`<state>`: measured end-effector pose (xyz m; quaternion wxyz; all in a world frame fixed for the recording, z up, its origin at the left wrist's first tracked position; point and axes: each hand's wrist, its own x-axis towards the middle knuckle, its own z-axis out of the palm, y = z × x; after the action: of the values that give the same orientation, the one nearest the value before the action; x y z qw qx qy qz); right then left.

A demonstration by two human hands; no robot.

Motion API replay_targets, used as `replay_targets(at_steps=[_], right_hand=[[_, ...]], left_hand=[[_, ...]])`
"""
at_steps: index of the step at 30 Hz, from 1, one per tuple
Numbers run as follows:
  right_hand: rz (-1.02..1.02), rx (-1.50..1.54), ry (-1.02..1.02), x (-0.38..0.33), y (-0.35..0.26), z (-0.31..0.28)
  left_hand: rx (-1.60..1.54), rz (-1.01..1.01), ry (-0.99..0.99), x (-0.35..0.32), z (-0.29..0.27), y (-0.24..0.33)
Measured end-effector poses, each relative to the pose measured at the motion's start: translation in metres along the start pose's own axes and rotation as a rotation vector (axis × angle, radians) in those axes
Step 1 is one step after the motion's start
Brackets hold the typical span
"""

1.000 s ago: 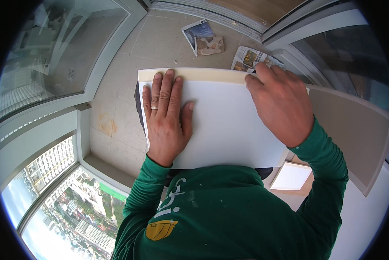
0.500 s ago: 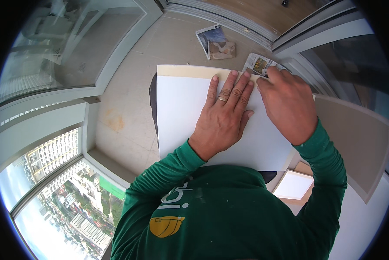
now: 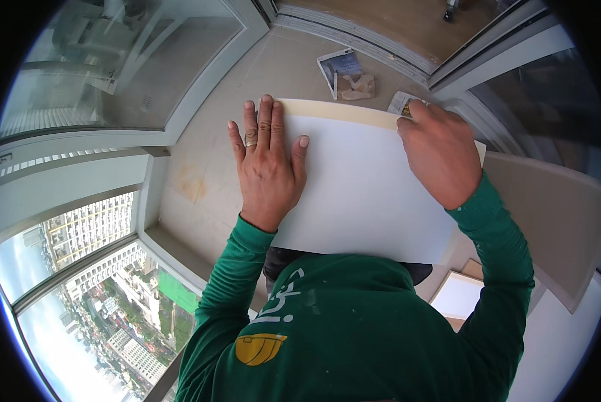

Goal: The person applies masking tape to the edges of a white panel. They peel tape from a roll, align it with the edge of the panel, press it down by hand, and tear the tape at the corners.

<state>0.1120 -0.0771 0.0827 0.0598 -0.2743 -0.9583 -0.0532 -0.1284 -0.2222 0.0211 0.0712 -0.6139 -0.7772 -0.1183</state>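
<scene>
A small printed card (image 3: 341, 67) showing a bluish picture lies on the beige floor (image 3: 200, 167) beyond the fingertips, and a brownish scrap of torn paper (image 3: 355, 87) touches its right edge. Farther out than both, an aluminium sliding-door track (image 3: 354, 37) runs across the top. To the left of the hands a large glass pane (image 3: 113, 60) in a pale frame borders the floor, and a lower window (image 3: 79, 288) looks down on city buildings far below. Near the right elbow sits a small white square tile (image 3: 458, 295) on a tan backing.
</scene>
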Motion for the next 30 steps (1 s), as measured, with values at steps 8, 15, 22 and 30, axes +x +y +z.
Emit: replay_targets(at_steps=[8,15,22,30], right_hand=[[0.022,-0.044,0.024,-0.011,0.001,0.003],[0.037,-0.073,0.019,-0.015,-0.003,0.002],[0.025,-0.078,0.04,-0.014,-0.003,0.002],[0.033,-0.069,0.016,-0.014,-0.003,0.001]], left_hand=[[-0.157,0.133,0.0,0.005,0.013,0.048],[-0.31,0.278,-0.049,0.001,0.021,0.089],[-0.388,0.355,-0.05,-0.002,0.022,0.101],[-0.436,0.314,-0.017,-0.003,0.023,0.102]])
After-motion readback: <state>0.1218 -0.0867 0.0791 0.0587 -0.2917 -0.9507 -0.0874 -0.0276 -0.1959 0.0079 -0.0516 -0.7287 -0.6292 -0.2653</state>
